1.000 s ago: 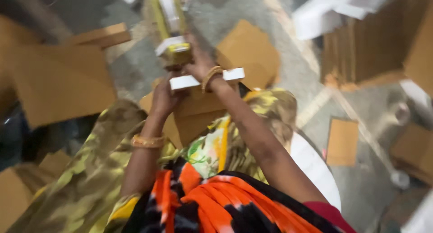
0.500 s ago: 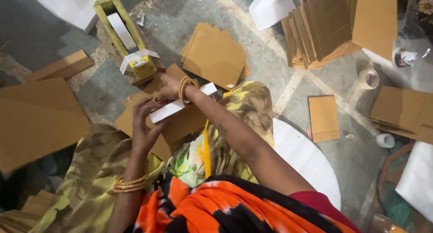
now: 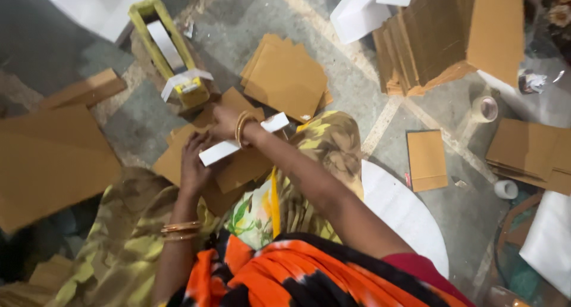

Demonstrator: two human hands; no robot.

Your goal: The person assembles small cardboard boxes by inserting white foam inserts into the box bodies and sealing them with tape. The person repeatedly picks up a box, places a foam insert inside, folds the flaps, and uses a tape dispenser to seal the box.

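Two hands share one white strip [image 3: 242, 141], held over the lap near the brown sheets [image 3: 238, 164]; left hand [image 3: 195, 161] pinches its near end, right hand [image 3: 225, 121] lies across the middle, grip hidden; strip looks light, thin, probably stiff card; best held by the edges.

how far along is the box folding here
Done, seemingly: white folded pieces lie at the top. In hand: left hand and right hand hold a white strip over brown cardboard sheets. Left: a large stack of flat cardboard and a smaller pile.
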